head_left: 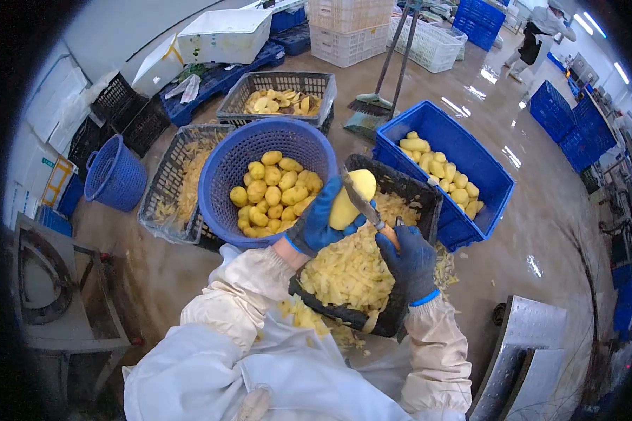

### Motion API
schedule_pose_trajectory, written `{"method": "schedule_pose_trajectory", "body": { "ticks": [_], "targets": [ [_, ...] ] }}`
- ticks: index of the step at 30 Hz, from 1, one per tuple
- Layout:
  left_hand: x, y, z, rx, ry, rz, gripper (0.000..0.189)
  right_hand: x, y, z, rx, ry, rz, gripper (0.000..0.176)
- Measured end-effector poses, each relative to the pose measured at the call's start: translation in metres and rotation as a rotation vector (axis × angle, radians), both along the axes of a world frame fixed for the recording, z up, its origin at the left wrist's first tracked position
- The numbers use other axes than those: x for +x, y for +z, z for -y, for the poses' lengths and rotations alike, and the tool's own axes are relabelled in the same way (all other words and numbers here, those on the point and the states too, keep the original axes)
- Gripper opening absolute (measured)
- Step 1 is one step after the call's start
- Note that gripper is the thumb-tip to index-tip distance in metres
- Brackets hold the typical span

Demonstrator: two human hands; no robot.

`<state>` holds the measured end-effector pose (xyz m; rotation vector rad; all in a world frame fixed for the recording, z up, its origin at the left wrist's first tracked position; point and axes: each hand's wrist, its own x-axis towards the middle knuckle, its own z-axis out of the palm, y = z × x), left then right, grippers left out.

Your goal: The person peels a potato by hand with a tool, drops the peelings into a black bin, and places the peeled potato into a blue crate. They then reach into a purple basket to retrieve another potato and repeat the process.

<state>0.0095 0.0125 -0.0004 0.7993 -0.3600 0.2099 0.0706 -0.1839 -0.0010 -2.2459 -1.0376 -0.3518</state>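
My left hand [319, 219], in a blue glove, is closed around a large peeled potato [344, 210]. In my right hand [413, 261], also gloved, is a knife [360, 199] with a wooden handle; its blade lies across the front of the potato. Below both hands, a black crate lined with dark plastic [425, 203] is heaped with pale peelings [347, 274]. To the left, a round blue-purple basket [221, 165] holds many yellow potatoes [272, 193]. Peeled potatoes [442, 172] lie in a blue crate [488, 186] on the right.
A black crate of peelings [187, 179] stands left of the basket, and another crate with cut pieces [281, 105] behind it. A broom and dustpan [372, 105] stand beyond. Metal plates [523, 351] are at lower right. Another person [541, 38] is far back on the wet floor.
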Motion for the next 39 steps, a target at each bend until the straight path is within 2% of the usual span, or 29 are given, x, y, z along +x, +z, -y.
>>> {"method": "schedule_pose_trajectory", "body": {
  "ticks": [2,3,5,9,11,12,13,14,15,17,21,23,25,27,28,30,33,34,36,37,39],
  "targets": [
    [-0.003,0.015,0.005,0.532,0.281,-0.434,0.061,0.002,-0.004,-0.001,-0.005,-0.001,0.000,0.029],
    [-0.004,0.016,0.005,0.531,0.283,-0.432,0.061,0.003,-0.006,-0.002,-0.009,-0.003,-0.002,0.029],
    [-0.005,0.017,0.003,0.692,0.357,-0.398,0.064,0.005,-0.009,-0.003,-0.001,0.006,-0.005,0.029],
    [-0.006,0.011,0.000,0.694,0.375,-0.428,0.064,0.008,-0.016,-0.007,-0.003,0.015,-0.027,0.031],
    [-0.007,0.009,-0.002,0.901,0.452,-0.374,0.055,0.009,-0.017,-0.008,-0.036,0.001,-0.062,0.033],
    [-0.001,-0.006,-0.007,0.901,0.454,-0.373,0.055,0.010,-0.017,-0.009,-0.069,-0.014,-0.100,0.035],
    [0.010,-0.030,-0.016,0.290,0.093,-0.399,0.048,0.011,-0.017,-0.010,-0.069,-0.013,-0.099,0.035],
    [0.013,-0.027,-0.016,-0.324,-0.265,-0.391,0.045,0.012,-0.018,-0.011,-0.080,-0.034,-0.119,0.036],
    [0.013,-0.026,-0.015,-0.325,-0.265,-0.389,0.045,0.013,-0.017,-0.012,-0.092,-0.055,-0.137,0.038],
    [0.011,-0.017,-0.009,-0.210,-0.039,-0.583,0.045,0.015,-0.016,-0.013,-0.111,-0.056,-0.166,0.038],
    [0.015,-0.027,-0.011,-0.301,-0.092,-0.562,0.046,0.018,-0.023,-0.017,-0.100,-0.055,-0.199,0.039],
    [0.014,-0.028,-0.007,-0.169,0.044,-0.582,0.049,0.023,-0.034,-0.019,-0.084,-0.072,-0.236,0.039],
    [0.011,-0.019,-0.002,-0.128,0.004,-0.558,0.050,0.035,-0.049,-0.018,-0.067,-0.091,-0.272,0.040],
    [0.006,-0.005,0.002,-0.044,-0.002,-0.527,0.053,0.046,-0.051,-0.018,0.119,-0.062,-0.613,0.040],
    [0.005,-0.005,-0.001,-0.046,0.001,-0.525,0.053,0.046,-0.052,-0.016,0.117,-0.059,-0.611,0.040],
    [0.004,-0.005,-0.008,-0.141,-0.063,-0.436,0.056,0.030,-0.013,-0.018,0.270,-0.027,-1.083,0.040],
    [0.003,-0.005,-0.013,-0.154,-0.095,-0.387,0.058,0.025,-0.013,-0.015,0.345,0.013,-1.094,0.040],
    [0.002,-0.004,-0.014,-0.155,-0.093,-0.386,0.058,0.026,-0.015,-0.013,0.343,0.014,-1.094,0.040],
    [-0.001,0.001,-0.013,-0.217,-0.091,-0.387,0.056,0.029,-0.019,-0.010,0.218,-0.030,-0.821,0.040],
    [0.000,-0.001,-0.013,-0.217,-0.097,-0.385,0.056,0.030,-0.021,-0.008,0.220,-0.036,-0.818,0.040],
    [0.001,-0.004,-0.014,-0.290,-0.102,-0.496,0.052,0.030,-0.018,-0.005,-0.068,-0.180,-0.097,0.039]
  ]
}}
